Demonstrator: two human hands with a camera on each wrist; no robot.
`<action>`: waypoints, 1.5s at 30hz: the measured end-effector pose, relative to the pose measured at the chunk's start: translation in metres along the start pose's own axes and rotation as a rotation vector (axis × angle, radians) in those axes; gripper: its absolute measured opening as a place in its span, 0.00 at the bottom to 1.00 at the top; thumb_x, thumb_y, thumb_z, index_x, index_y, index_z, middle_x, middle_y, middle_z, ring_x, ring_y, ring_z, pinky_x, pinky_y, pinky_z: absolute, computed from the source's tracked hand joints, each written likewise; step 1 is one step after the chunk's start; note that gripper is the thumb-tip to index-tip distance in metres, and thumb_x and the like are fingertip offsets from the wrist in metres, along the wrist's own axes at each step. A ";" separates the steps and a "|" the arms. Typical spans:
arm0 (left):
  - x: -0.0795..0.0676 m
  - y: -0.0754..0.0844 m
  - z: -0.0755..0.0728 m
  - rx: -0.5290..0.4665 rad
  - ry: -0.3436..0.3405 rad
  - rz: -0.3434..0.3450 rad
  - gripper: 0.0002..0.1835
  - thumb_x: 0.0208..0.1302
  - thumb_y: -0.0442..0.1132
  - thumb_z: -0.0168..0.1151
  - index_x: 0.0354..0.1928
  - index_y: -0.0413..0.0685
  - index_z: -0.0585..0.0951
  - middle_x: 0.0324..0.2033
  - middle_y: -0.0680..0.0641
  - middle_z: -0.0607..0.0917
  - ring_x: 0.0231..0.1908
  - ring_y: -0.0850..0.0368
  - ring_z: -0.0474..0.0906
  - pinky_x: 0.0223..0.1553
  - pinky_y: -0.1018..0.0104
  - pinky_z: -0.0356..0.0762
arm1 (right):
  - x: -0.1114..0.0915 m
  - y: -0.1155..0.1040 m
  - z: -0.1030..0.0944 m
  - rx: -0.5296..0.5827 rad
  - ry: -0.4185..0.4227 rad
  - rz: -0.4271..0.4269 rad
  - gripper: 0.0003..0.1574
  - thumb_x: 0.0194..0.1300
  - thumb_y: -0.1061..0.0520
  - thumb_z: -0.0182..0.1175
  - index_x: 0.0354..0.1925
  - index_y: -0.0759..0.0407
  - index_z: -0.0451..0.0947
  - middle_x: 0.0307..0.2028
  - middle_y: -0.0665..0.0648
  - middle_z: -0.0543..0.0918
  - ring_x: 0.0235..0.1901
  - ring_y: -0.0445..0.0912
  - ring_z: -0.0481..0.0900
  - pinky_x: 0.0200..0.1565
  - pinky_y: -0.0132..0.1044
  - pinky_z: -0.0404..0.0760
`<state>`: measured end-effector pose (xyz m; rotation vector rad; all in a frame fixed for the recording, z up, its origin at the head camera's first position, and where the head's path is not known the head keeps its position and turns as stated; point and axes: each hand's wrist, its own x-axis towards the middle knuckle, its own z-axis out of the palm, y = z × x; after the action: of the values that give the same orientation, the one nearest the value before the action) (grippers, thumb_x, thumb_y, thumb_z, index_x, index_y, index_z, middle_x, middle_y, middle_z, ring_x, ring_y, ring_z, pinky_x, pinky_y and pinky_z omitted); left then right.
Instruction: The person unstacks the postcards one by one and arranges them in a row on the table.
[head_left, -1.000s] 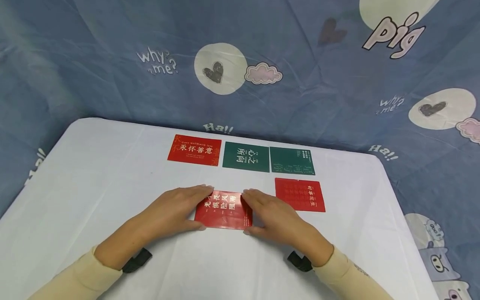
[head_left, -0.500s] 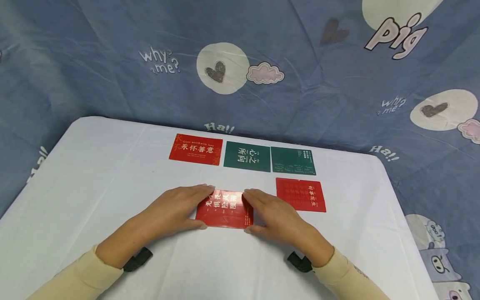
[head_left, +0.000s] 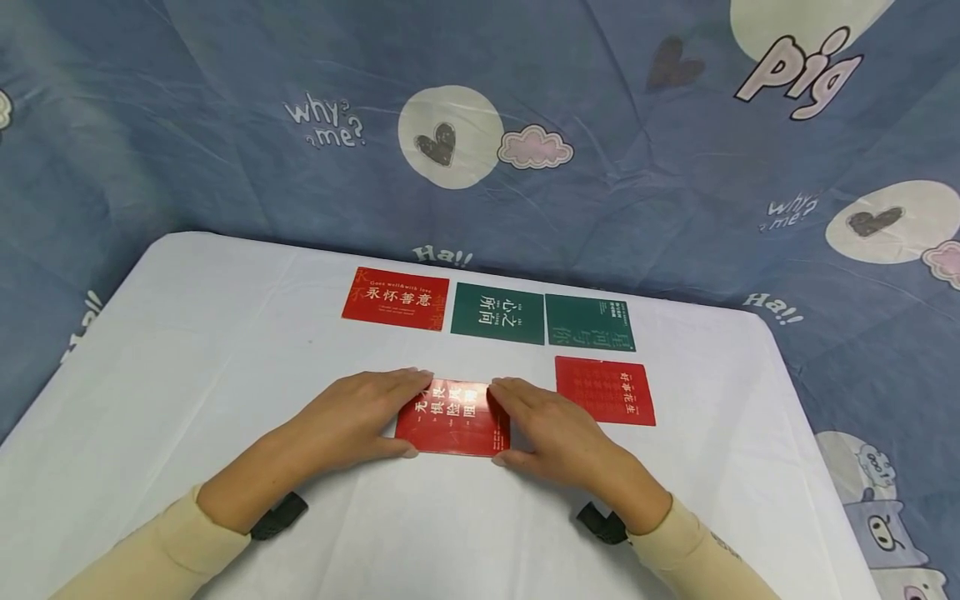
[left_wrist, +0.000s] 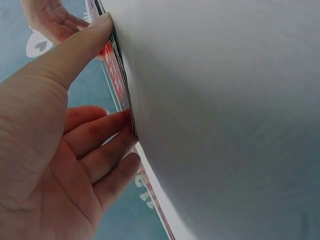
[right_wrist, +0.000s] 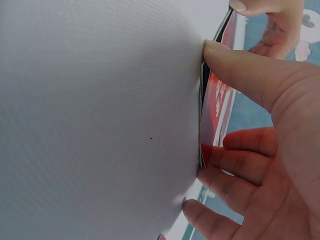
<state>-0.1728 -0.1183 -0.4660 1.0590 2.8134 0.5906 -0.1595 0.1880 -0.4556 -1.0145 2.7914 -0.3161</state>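
Observation:
A glossy red card (head_left: 453, 427) with pale lettering lies on the white cloth in front of the person. At its left end the left hand (head_left: 356, 419) grips it, thumb at the near edge and fingertips at the far edge. The right hand (head_left: 551, 429) holds the right end in the same way. Layered edges of a thin card stack (left_wrist: 121, 75) show in the left wrist view, with the red face outermost. Seen from the right wrist, the stack (right_wrist: 204, 95) has slightly parted layers between thumb and fingers.
Along the far side lie a red card (head_left: 396, 299) and two green cards, one (head_left: 498, 314) in the middle and one (head_left: 590, 322) to the right. Another red card (head_left: 605, 391) lies beside the right hand. A blue printed cloth (head_left: 262, 192) hangs behind the table.
The head view has shifted slightly, so everything appears a little further right. Both hands keep their hold on the red card, which stays in place between them.

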 end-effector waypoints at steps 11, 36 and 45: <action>0.001 0.000 0.000 0.009 0.005 0.008 0.50 0.49 0.50 0.86 0.72 0.38 0.74 0.65 0.39 0.81 0.63 0.42 0.79 0.60 0.44 0.80 | 0.001 0.001 0.002 0.000 0.005 -0.006 0.56 0.60 0.41 0.77 0.77 0.61 0.66 0.72 0.58 0.73 0.71 0.53 0.71 0.66 0.49 0.78; 0.001 0.000 -0.013 -0.026 -0.005 -0.035 0.54 0.46 0.54 0.87 0.74 0.41 0.73 0.67 0.42 0.80 0.65 0.42 0.77 0.64 0.43 0.77 | 0.002 0.000 -0.011 0.064 -0.016 0.045 0.61 0.57 0.38 0.78 0.79 0.56 0.63 0.75 0.55 0.70 0.74 0.51 0.68 0.66 0.48 0.77; -0.002 -0.010 -0.044 -0.004 -0.031 -0.052 0.51 0.48 0.49 0.87 0.74 0.43 0.73 0.68 0.42 0.79 0.67 0.41 0.75 0.62 0.42 0.78 | 0.020 -0.013 -0.028 0.042 0.026 0.008 0.60 0.58 0.37 0.78 0.78 0.56 0.64 0.74 0.56 0.72 0.72 0.52 0.70 0.65 0.50 0.78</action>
<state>-0.1860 -0.1405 -0.4294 0.9817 2.8027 0.5691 -0.1728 0.1696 -0.4264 -0.9971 2.7988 -0.3875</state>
